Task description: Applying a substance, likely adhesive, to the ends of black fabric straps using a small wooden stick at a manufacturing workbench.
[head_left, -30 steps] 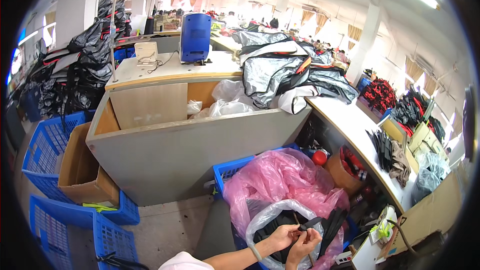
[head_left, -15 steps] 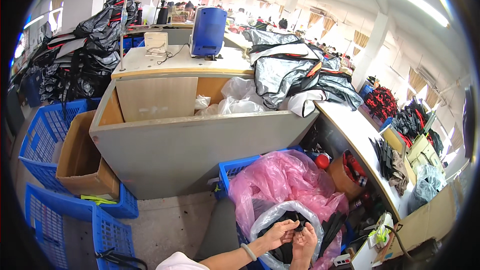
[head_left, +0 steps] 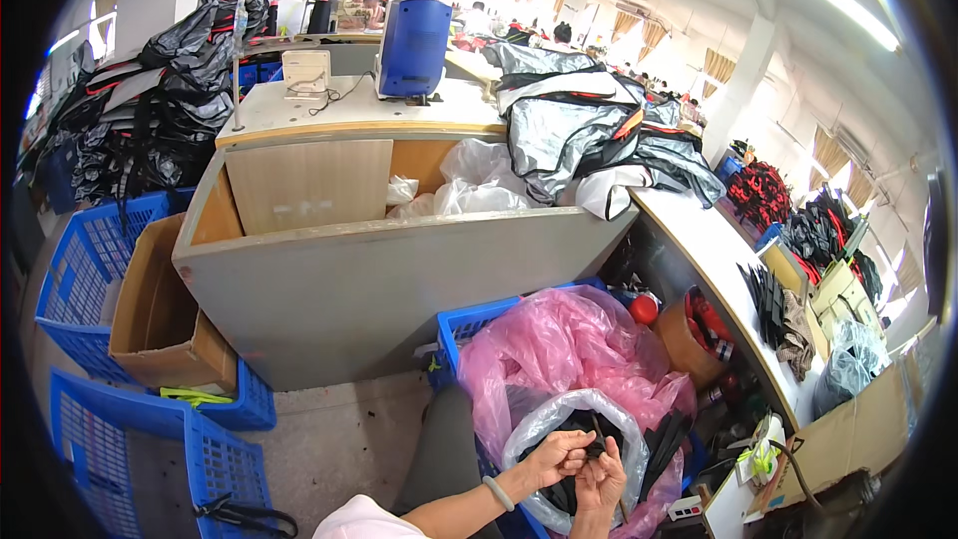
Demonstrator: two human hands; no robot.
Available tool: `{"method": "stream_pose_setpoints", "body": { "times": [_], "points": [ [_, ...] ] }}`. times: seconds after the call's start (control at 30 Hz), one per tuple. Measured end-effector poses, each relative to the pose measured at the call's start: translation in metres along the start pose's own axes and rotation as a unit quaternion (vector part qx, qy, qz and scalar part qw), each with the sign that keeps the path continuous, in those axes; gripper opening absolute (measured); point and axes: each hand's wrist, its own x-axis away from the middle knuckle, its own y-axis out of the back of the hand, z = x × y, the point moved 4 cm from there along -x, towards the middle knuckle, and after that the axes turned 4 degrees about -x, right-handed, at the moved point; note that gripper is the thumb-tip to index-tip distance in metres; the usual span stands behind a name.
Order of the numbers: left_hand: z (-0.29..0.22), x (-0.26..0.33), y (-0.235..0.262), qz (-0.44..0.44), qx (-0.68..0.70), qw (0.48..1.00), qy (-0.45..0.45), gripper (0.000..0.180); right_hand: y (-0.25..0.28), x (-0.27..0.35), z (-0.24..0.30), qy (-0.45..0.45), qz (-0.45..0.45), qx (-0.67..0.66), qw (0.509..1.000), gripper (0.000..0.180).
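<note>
Pinched narrow in the head view, the grip of the left hand and the right hand is closed on a small black piece. By judgement, work on this one piece is under way, though whether it is finished cannot be told; the black pieces inside the translucent bag and the black strips just right of the bag are not being handled. Between the fingertips, partly hidden by them, the held piece is positioned over the bag's mouth; pink plastic is bunched beyond the bag.
</note>
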Motion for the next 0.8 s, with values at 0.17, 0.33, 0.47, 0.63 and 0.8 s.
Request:
{"method": "stream_pose_setpoints", "body": {
  "times": [0.17,0.33,0.47,0.63,0.8],
  "points": [
    [-0.003,0.01,-0.016,0.032,-0.031,0.998,0.038,0.018,-0.028,0.014,0.01,-0.025,0.141,-0.001,0.99,0.038],
    [-0.003,0.002,-0.013,-0.006,-0.097,0.995,-0.006,0.015,-0.036,0.017,0.023,0.095,-0.011,0.242,0.966,0.036],
    [-0.006,-0.006,-0.007,-0.023,-0.163,0.984,-0.062,0.015,-0.036,0.016,0.014,0.116,-0.081,0.214,0.966,0.039],
    [-0.018,0.016,-0.041,0.106,-0.183,0.977,0.008,0.02,-0.044,0.014,0.02,-0.06,0.191,0.026,0.979,0.05],
    [-0.025,0.008,-0.044,0.084,-0.182,0.979,-0.048,0.019,-0.063,0.012,0.023,0.006,0.12,0.097,0.988,0.055]
  ]
}}
